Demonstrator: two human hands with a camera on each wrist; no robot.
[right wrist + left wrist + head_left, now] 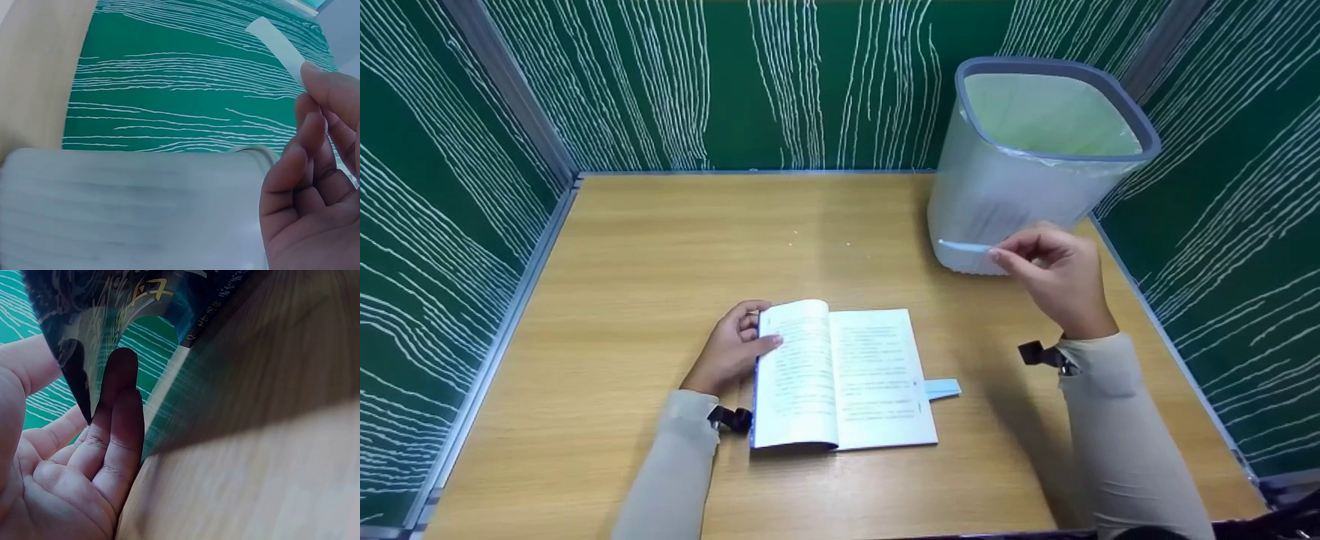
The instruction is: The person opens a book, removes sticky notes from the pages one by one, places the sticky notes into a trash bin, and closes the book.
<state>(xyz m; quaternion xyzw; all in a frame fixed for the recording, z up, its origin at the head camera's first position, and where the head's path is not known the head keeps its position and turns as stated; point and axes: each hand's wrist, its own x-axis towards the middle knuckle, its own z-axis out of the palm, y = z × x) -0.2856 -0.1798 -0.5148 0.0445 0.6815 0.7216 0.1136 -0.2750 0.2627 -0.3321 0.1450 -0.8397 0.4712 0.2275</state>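
Note:
An open book point(877, 367) lies on the wooden table in the head view. My left hand point(727, 352) grips its left edge, thumb on the page and fingers behind the cover. In the left wrist view the dark, glossy cover point(70, 343) bends between thumb and fingers. A light blue strip point(943, 388) sticks out past the book's right edge. My right hand point(1065, 277) pinches a thin pale blue strip point(964, 246) by one end, between thumb and forefinger. In the head view this strip overlaps the lower wall of the trash bin point(997, 195).
The translucent bin has a grey rim point(1140, 150) and a liner point(1050, 112) inside, and stands at the table's back right. Green panels point(832, 90) with white streaks wall in the table point(660, 247) at the back and both sides. Tiny white specks dot the tabletop behind the book.

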